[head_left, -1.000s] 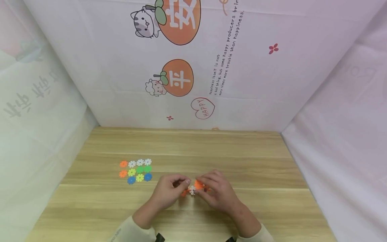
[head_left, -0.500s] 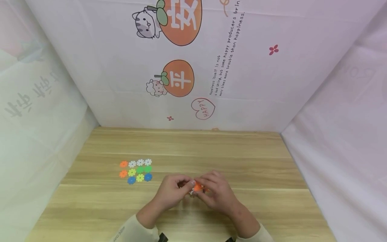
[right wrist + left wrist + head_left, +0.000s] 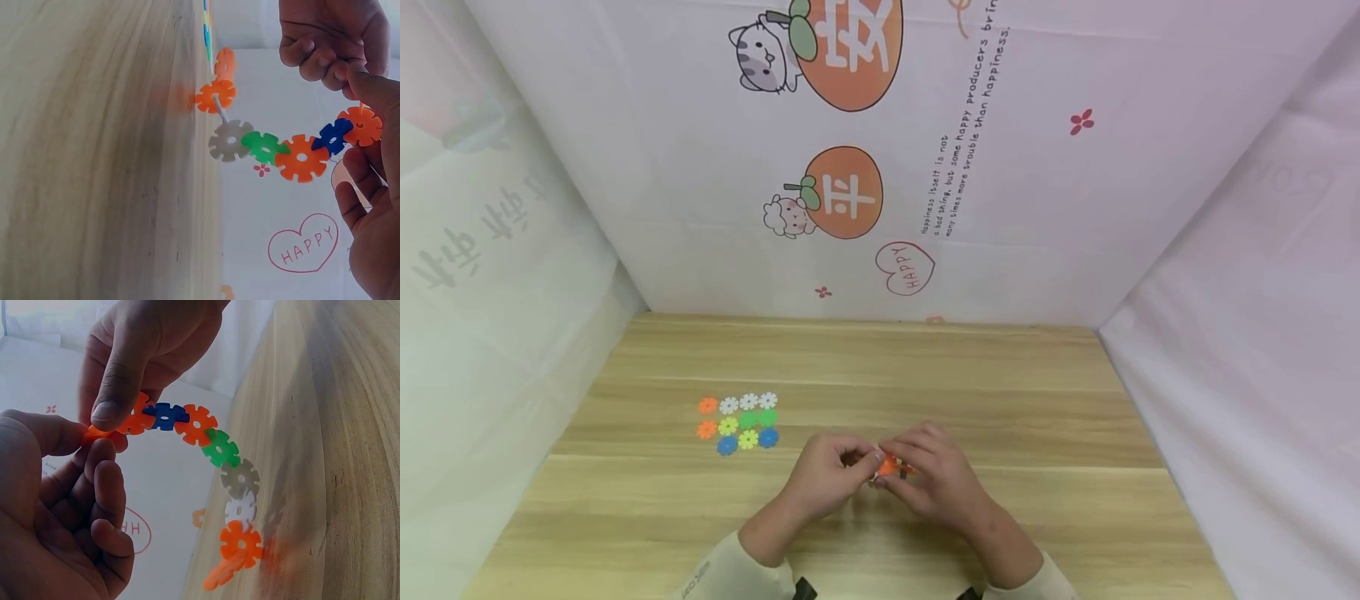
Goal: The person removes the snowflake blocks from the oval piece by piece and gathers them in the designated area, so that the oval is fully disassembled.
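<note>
Above the table's front half, my left hand (image 3: 831, 477) and right hand (image 3: 934, 475) meet at a curved chain of interlocking snowflake discs. In the left wrist view, my left thumb and fingers pinch an orange disc (image 3: 98, 434) at the chain's end, largely covered. My right hand grips the adjoining orange disc (image 3: 136, 415), its thumb partly over it. From there hang a blue disc (image 3: 165, 417), an orange disc (image 3: 196, 424), a green disc (image 3: 220, 448), a grey disc (image 3: 240, 479), a white disc (image 3: 240, 510) and two orange discs (image 3: 240, 544) at the free end.
Loose discs lie in rows on the wooden table (image 3: 880, 358), left of the hands: orange discs (image 3: 707, 405), white discs (image 3: 748, 402), green discs (image 3: 767, 417), yellow discs (image 3: 727, 426) and blue discs (image 3: 727, 445). White printed cloth (image 3: 1000, 275) stands behind and at both sides.
My left hand has moved slightly right, closing in on the right hand. The white disc that showed between them is now mostly covered. The loose discs have stayed put.
</note>
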Action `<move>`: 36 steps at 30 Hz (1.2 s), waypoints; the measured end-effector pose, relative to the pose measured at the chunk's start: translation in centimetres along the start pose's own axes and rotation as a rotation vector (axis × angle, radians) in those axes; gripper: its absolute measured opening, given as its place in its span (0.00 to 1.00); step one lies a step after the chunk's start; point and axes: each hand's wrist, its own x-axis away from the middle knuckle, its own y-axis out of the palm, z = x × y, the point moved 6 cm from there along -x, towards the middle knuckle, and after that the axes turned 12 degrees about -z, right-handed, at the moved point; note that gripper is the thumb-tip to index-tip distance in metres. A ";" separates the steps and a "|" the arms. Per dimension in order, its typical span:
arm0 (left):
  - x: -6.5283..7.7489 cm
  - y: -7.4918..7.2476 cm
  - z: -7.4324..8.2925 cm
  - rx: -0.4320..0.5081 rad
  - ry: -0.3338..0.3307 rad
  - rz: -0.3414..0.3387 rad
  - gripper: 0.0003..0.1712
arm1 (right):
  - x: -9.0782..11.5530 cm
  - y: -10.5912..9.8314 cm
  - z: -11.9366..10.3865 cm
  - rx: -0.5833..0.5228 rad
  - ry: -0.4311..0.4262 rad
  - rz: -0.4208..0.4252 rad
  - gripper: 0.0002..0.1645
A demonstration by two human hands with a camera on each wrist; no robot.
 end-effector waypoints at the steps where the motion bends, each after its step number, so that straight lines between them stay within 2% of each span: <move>1: 0.0 0.0 0.0 0.002 0.002 0.003 0.11 | 0.0 0.0 0.0 -0.001 0.003 -0.003 0.24; 8: 0.1 -0.5 0.0 0.038 0.009 0.030 0.09 | 0.3 -0.4 0.3 0.005 0.016 0.015 0.21; 14: 0.1 -1.0 -0.1 0.042 0.011 0.060 0.09 | 0.3 -1.2 0.2 0.014 -0.068 0.106 0.19; 18: 0.0 -1.2 -0.3 0.063 0.007 0.059 0.10 | 0.1 -1.5 0.0 0.016 -0.118 0.144 0.12; 25: 0.1 -1.4 -0.1 0.045 0.026 0.055 0.09 | 0.0 -1.5 -0.1 0.028 -0.131 0.145 0.11; 31: 0.2 -1.5 -0.1 0.040 0.016 0.053 0.08 | 0.0 -1.5 -0.1 0.037 -0.138 0.148 0.06; 36: 0.2 -1.6 -0.2 0.037 0.023 0.058 0.09 | 0.0 -1.4 -0.1 0.045 -0.132 0.145 0.06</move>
